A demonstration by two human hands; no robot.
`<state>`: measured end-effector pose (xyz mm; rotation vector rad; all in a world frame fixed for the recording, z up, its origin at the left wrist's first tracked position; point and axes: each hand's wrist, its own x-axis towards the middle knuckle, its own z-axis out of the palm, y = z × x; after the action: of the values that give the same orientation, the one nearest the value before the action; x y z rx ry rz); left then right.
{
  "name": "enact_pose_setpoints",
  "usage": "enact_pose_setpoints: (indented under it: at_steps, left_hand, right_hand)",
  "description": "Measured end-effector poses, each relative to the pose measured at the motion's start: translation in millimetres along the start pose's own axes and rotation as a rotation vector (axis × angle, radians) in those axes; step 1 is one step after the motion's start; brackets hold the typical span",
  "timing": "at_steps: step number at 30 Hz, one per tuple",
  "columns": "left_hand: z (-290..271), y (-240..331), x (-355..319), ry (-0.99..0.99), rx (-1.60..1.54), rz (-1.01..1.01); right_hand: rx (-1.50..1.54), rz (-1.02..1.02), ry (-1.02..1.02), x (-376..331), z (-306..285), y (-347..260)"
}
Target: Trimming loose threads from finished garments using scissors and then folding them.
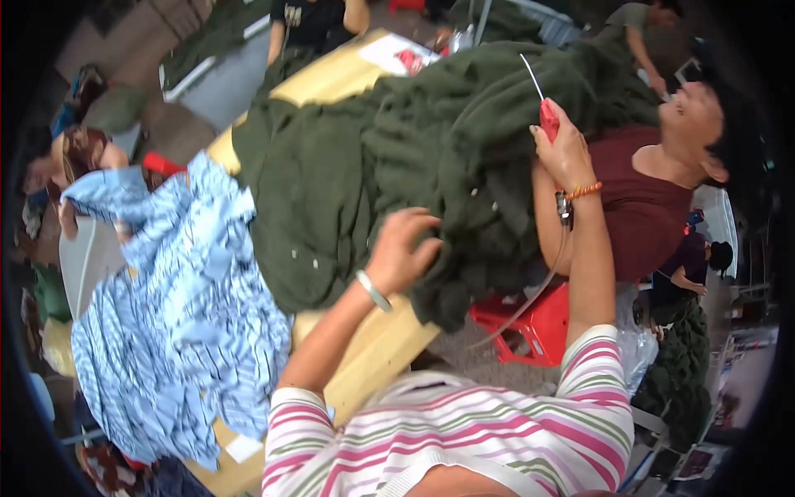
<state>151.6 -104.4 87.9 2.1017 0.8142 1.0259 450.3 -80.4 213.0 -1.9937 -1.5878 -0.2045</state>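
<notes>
My right hand (pixel 568 147) is raised over the dark green cloth, wrapped round the red handle of a tool (pixel 549 121) with a long thin metal tip pointing up and away. A thin tube (pixel 530 302) with a dark fitting hangs by that wrist; whether it joins the tool is hidden. My left hand (pixel 406 248) hovers over the near edge of the green garments (pixel 323 182), fingers curved and apart, holding nothing. These garments lie heaped across the table (pixel 385 340), with small pale specks on them.
Light blue striped garments (pixel 182 315) are piled at the left. A red stool (pixel 530 327) stands below the table's near edge. Close at the right is a person in a maroon shirt (pixel 638 203); other people work farther off. A blue crate (pixel 538 21) is at the back.
</notes>
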Motion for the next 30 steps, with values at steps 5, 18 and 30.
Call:
enact_pose_setpoints:
  at_steps: [5, 18, 30]
  left_hand:
    - [-28.2, -105.0, -109.2, 0.017, 0.579, -0.607]
    - [-59.8, -160.4, -205.2, -0.111, 0.706, -0.508]
    - [-78.6, -108.5, -217.2, 0.325, 0.376, -0.364]
  right_hand:
    - [0.325, 0.045, -0.296, -81.2, 50.4, -39.8]
    - [0.192, -0.057, -0.830, -171.9, 97.0, -113.1]
    - [0.203, -0.272, -1.120, -216.8, 114.6, -135.8]
